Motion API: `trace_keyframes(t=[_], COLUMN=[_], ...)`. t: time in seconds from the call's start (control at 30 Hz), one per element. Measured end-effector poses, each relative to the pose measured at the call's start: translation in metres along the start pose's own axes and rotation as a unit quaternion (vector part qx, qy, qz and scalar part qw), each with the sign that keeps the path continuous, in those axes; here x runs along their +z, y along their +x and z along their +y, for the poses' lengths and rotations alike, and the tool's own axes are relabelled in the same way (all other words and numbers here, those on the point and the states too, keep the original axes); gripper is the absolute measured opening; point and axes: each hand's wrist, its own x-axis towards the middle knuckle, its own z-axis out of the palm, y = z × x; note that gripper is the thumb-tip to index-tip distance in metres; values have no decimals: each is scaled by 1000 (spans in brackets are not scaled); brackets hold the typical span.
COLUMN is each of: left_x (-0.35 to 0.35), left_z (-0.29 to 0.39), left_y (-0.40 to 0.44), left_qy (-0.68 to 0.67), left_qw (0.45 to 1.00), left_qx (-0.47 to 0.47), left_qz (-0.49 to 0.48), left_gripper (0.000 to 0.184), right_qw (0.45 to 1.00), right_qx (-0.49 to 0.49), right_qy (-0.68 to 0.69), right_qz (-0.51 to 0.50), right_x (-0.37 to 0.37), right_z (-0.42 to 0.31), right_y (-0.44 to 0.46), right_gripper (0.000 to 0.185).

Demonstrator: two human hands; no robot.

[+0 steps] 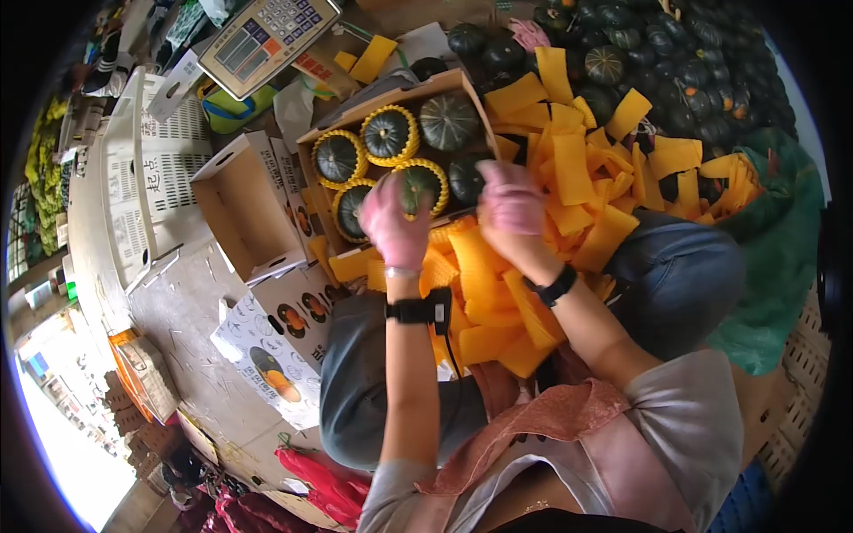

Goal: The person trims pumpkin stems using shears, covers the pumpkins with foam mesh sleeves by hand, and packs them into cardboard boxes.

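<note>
My left hand (395, 222), in a pink glove, is closed at the near edge of a dark green pumpkin (421, 188) wrapped in a yellow foam net. My right hand (513, 200), also gloved in pink, has its fingers curled at the box's right side, beside a bare pumpkin (466, 180). What its fingers hold, if anything, is hidden. Both hands are over a cardboard box (484, 124). Inside it sit several netted pumpkins (386, 133) and another bare pumpkin (449, 123).
Yellow foam nets (573, 169) are heaped on my lap and to the right. Loose pumpkins (702, 80) pile up at the back right. An open carton (249, 209) and a white crate (173, 164) stand left. A digital scale (267, 44) is behind.
</note>
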Motion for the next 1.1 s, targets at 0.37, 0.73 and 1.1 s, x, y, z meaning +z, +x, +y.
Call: trace_keyframes(t=[0.37,0.73,1.1], left_x=[55,5,-6], left_z=[75,-10,63], left_y=[63,3,-48], left_qy=[229,-275,-129], left_qw=[877,939,992], left_qx=[-17,-204,-2], left_qz=[-423,-17,-12], left_gripper=[86,60,17], right_qw=[891,938,988], right_qx=[140,59,117], right_qy=[-283,-299,-62], right_qz=[-325,-163,-75], right_x=[-82,-64,-70], right_z=[127,167,163], right_y=[1,-19,21], right_gripper=[13,18,17])
